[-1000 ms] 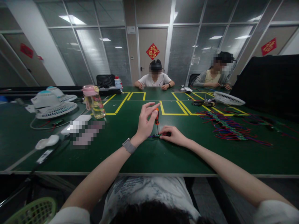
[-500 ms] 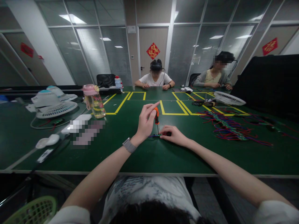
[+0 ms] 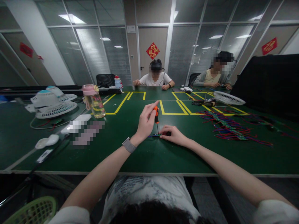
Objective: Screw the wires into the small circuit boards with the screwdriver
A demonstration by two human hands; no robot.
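Driving: left hand (image 3: 145, 123) pinches the orange-handled screwdriver (image 3: 156, 115) upright, fingertips wrapped round the handle, tip planted down on the small circuit board (image 3: 159, 135).
Steadying: right hand (image 3: 174, 134) lies flat on the green table (image 3: 149, 155), fingers pressing the board's right end; it pins rather than clasps, nothing closed inside the palm.
Board location: near centre of the table, just this side of the yellow taped boxes (image 3: 173, 109), between the two hands.
Progress: a screw looks to be mid-drive, tool and board engaged; whether it is seated is too small to tell. On the right, a heap of wired boards (image 3: 227, 127) lies well apart, seemingly more of the same work.
Surroundings: fan parts (image 3: 54, 105) and a pink-lidded bottle (image 3: 93, 101) far left; a fan grille (image 3: 229, 98) far right; two other people sit at the far side.
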